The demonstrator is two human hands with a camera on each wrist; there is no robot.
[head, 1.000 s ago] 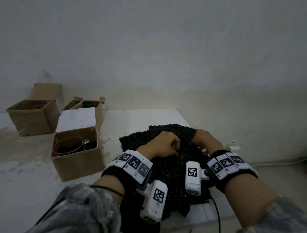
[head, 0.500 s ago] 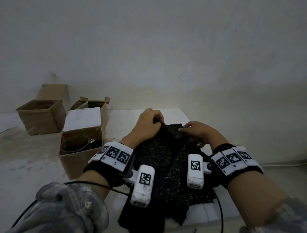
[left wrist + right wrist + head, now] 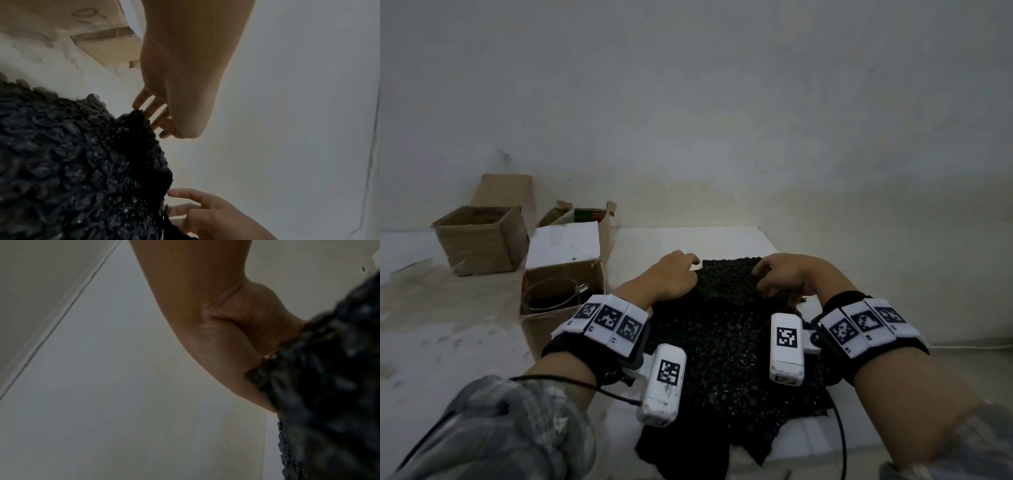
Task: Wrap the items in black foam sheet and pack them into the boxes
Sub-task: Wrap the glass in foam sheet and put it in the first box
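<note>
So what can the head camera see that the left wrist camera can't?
Only the head camera shows three cardboard boxes, the nearest box with a glass jar inside, plus the wrist bands. Only the left wrist camera shows the left hand's fingertips underneath, at the sheet's corner. Both show the black foam sheet, the left hand and the right hand.

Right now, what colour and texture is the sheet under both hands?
Black, with a bumpy, bubbled surface: the foam sheet shows best in the head view.
</note>
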